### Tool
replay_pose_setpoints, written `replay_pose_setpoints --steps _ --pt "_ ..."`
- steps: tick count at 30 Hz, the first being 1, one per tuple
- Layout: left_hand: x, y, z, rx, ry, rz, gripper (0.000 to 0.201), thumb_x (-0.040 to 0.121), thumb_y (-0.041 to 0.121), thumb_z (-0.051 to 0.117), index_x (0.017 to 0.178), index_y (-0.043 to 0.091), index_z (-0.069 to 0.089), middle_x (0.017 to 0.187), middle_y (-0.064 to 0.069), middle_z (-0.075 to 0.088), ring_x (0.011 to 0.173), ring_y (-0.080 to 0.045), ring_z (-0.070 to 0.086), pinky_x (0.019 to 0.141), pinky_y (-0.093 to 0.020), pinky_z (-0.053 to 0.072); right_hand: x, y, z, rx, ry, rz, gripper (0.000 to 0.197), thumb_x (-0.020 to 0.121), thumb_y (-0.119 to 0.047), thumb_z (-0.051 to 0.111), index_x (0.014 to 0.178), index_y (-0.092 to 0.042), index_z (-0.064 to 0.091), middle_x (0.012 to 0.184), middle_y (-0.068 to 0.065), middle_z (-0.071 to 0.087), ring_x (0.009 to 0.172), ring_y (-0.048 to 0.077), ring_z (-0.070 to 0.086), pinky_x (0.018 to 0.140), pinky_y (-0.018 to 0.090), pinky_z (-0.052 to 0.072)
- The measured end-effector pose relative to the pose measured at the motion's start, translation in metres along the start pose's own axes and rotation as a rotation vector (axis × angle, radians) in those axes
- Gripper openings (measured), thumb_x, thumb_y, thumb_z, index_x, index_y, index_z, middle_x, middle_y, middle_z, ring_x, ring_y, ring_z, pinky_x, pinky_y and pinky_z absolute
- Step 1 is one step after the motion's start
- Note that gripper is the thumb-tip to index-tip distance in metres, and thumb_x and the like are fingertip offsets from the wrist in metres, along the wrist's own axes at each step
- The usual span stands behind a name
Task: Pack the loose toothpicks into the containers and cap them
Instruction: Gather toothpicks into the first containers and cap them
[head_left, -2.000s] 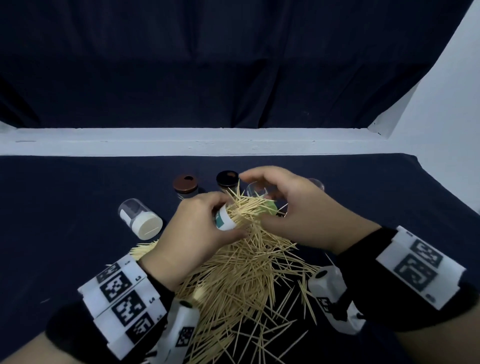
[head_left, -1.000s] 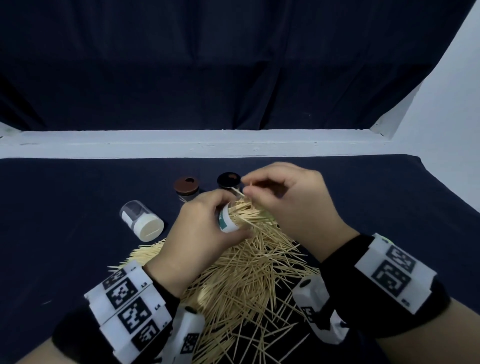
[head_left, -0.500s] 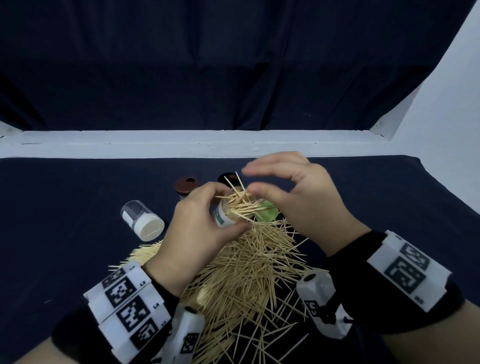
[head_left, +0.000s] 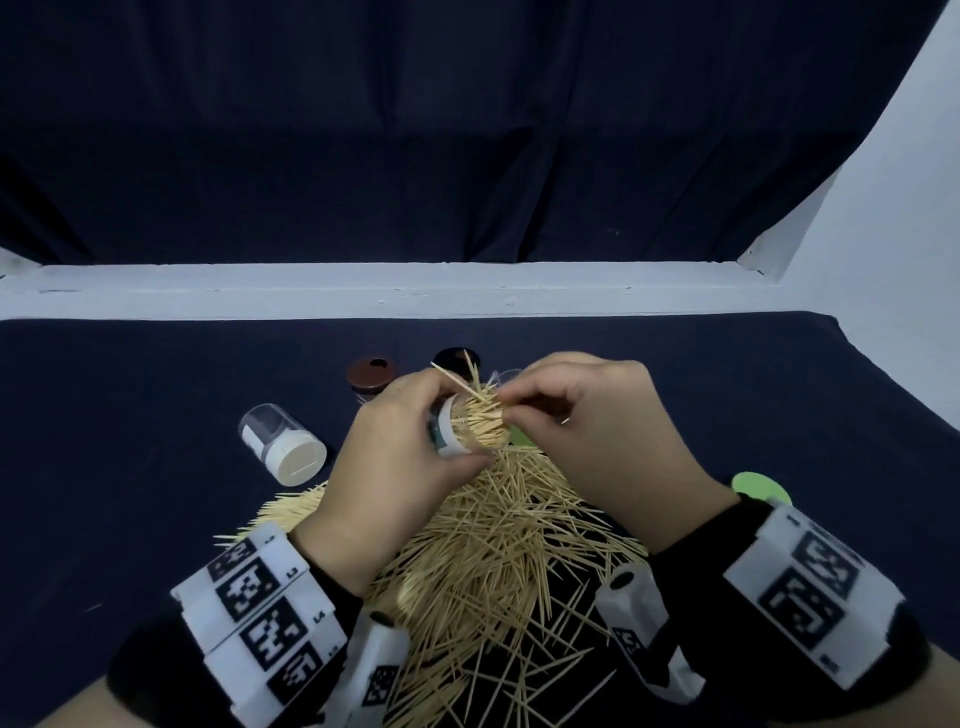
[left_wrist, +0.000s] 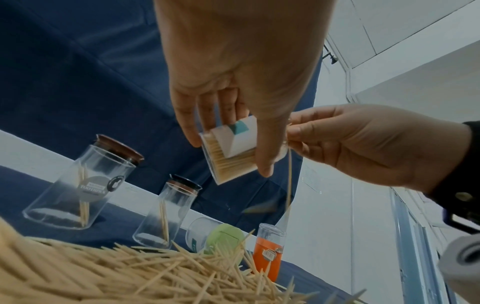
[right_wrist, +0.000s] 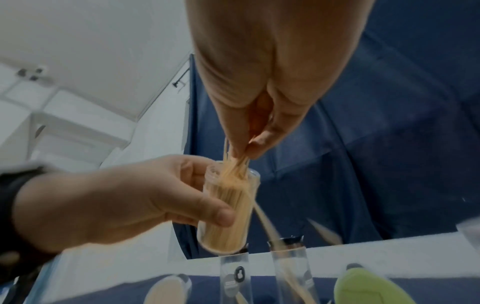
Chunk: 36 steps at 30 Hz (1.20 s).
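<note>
The left hand (head_left: 395, 467) gripped a white-and-teal-labelled vial (left_wrist: 230, 152) above the toothpick pile (head_left: 483, 561); the right hand (head_left: 587, 436) pinched picks (right_wrist: 235, 164) at its mouth. Beyond the pile, a jar (left_wrist: 78, 189) read "TOOTHPICK".

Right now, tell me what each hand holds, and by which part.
Left hand grips the clear container round its side wall. Right hand pinches a bunch of toothpicks by their upper ends, over its mouth.

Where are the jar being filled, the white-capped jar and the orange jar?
Jar being filled (right_wrist: 228, 218), right wrist view, on its clear wall.
White-capped jar (head_left: 298, 460), head view, on its cap.
Orange jar (left_wrist: 267, 257), left wrist view, on its orange part.
</note>
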<state>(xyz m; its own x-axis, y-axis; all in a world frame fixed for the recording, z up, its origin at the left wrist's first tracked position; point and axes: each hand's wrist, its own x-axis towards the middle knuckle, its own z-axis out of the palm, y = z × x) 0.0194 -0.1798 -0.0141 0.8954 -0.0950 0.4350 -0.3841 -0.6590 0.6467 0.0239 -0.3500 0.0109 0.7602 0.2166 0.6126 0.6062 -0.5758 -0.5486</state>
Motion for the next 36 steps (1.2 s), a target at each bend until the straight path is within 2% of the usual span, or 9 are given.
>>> replay_pose_setpoints --steps 4,9,13,16,20,23,27,31,36 --pt "-0.001 -0.001 0.000 -0.035 0.000 -0.029 0.047 0.056 0.023 0.091 0.091 0.028 0.060 0.086 0.013 0.061 0.081 0.004 0.057 0.063 -0.008 0.042 0.001 -0.006 0.001 -0.027 -0.126 0.040 0.017 0.075 -0.005 0.075 0.088 -0.016 0.077 0.083 -0.011 0.065 0.077 -0.001 0.058 0.074 0.010 0.046" --pt "-0.003 -0.003 0.001 -0.053 -0.006 -0.043 0.046 0.057 0.030 0.090 0.094 0.027 0.063 0.088 0.013 0.063 0.078 -0.001 0.060 0.068 -0.026 0.050 0.006 -0.007 -0.009 0.093 -0.144 0.160 0.046 0.062 -0.020 0.087 0.101 -0.029 0.065 0.092 -0.013 0.059 0.081 0.001 0.051 0.071 0.007 0.038" --pt "-0.004 0.000 0.004 -0.056 -0.010 -0.044 0.044 0.058 0.025 0.088 0.091 0.030 0.060 0.088 0.015 0.062 0.079 0.002 0.058 0.065 -0.012 0.044 0.007 -0.011 -0.007 0.059 -0.222 0.117 0.060 0.059 -0.033 0.086 0.113 -0.028 0.059 0.098 -0.016 0.052 0.088 -0.004 0.047 0.077 0.006 0.036" --pt "-0.004 0.002 0.006 -0.073 -0.013 -0.026 0.043 0.058 0.024 0.082 0.097 0.029 0.064 0.087 0.018 0.062 0.084 0.006 0.057 0.066 -0.005 0.039 0.006 -0.013 0.002 0.014 -0.252 0.022 0.046 0.067 -0.030 0.083 0.109 -0.022 0.065 0.094 -0.013 0.055 0.089 0.000 0.048 0.080 0.013 0.039" --pt "-0.005 0.003 0.005 -0.088 -0.016 -0.051 0.047 0.056 0.029 0.087 0.096 0.033 0.062 0.085 0.015 0.063 0.080 0.005 0.057 0.065 -0.012 0.044 0.007 -0.011 0.008 0.055 -0.053 -0.046 0.011 0.075 -0.007 0.074 0.084 -0.014 0.073 0.081 -0.003 0.064 0.075 0.008 0.057 0.069 0.015 0.046" --pt "-0.005 0.001 0.003 -0.108 0.024 -0.067 0.050 0.055 0.032 0.090 0.096 0.030 0.062 0.091 0.014 0.064 0.081 0.003 0.059 0.071 -0.020 0.050 0.010 -0.008 0.000 0.207 0.051 0.097 0.016 0.075 -0.004 0.075 0.083 -0.018 0.073 0.074 -0.002 0.067 0.066 0.010 0.059 0.066 0.020 0.052" --pt "-0.005 0.001 0.002 -0.147 0.067 -0.061 0.052 0.056 0.033 0.090 0.099 0.027 0.061 0.095 0.012 0.064 0.088 -0.002 0.061 0.077 -0.031 0.053 0.011 -0.005 -0.005 0.317 -0.026 0.138 0.023 0.077 -0.006 0.075 0.091 -0.023 0.074 0.079 -0.008 0.070 0.078 0.005 0.064 0.077 0.021 0.052" --pt "-0.004 0.002 0.003 -0.154 0.073 -0.043 0.053 0.057 0.034 0.090 0.100 0.028 0.060 0.097 0.012 0.062 0.090 -0.001 0.060 0.078 -0.027 0.053 0.010 -0.002 -0.001 0.298 -0.056 0.085 0.019 0.077 -0.004 0.074 0.083 -0.022 0.075 0.084 -0.008 0.068 0.083 0.004 0.063 0.077 0.020 0.051" --pt "-0.005 0.001 0.001 -0.142 0.077 -0.040 0.052 0.057 0.032 0.090 0.099 0.029 0.059 0.097 0.012 0.062 0.086 0.001 0.059 0.075 -0.018 0.050 0.004 -0.002 -0.007 0.425 -0.059 0.108 0.019 0.085 -0.024 0.063 0.102 -0.025 0.071 0.099 -0.005 0.065 0.095 0.008 0.061 0.083 0.022 0.049"
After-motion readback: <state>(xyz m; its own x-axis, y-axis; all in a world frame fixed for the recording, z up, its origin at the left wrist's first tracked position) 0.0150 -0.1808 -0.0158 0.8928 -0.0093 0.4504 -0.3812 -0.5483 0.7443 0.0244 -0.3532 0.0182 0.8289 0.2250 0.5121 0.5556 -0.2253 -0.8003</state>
